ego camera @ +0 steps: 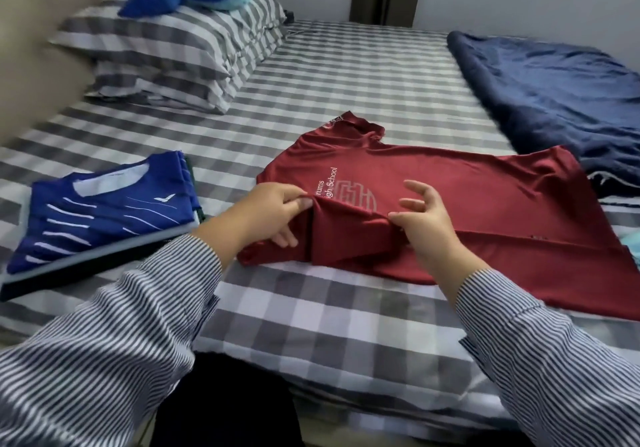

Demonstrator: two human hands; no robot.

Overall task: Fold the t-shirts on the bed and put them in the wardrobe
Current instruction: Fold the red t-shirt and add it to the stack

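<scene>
Bare sheet [346,76] between pillows [173,51] and seemingly bulky navy blanket [554,93].

The red t-shirt [450,197] carries pale lettering running sideways across its chest, of which "School" reads whole, with the fragments "rums" and "igh" beside it where a raised fold of cloth hides the rest; below the words sits a pale line-drawn emblem, half covered, with no letters that can be made out. A small pale mark near the shirt's collar is too small to read. The folded blue t-shirt [104,218] bears a small white winged logo on its chest without readable letters, and the label inside its collar is illegible.
</scene>
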